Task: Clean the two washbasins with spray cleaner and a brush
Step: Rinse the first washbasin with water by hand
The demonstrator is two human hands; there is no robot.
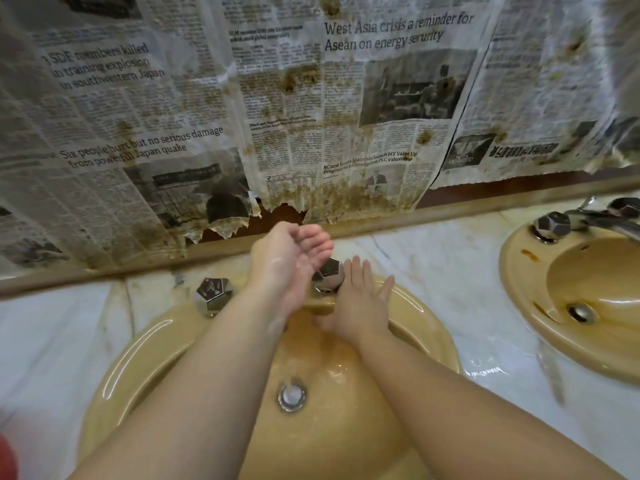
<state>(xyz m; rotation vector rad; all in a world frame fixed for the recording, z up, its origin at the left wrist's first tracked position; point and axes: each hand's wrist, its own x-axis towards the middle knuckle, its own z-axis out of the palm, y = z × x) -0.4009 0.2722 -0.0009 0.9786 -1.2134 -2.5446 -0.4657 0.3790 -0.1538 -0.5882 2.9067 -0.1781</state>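
Over the near washbasin, a yellow-beige bowl set in the marble table, the person holds both bare hands. The left hand is raised with the palm up and the fingers loosely cupped, holding nothing. The right hand is lower, flat, with straight spread fingers, just beside a faceted chrome tap handle. The second washbasin is at the right, with brown stains on its rim. Stained newspaper covers the wall behind.
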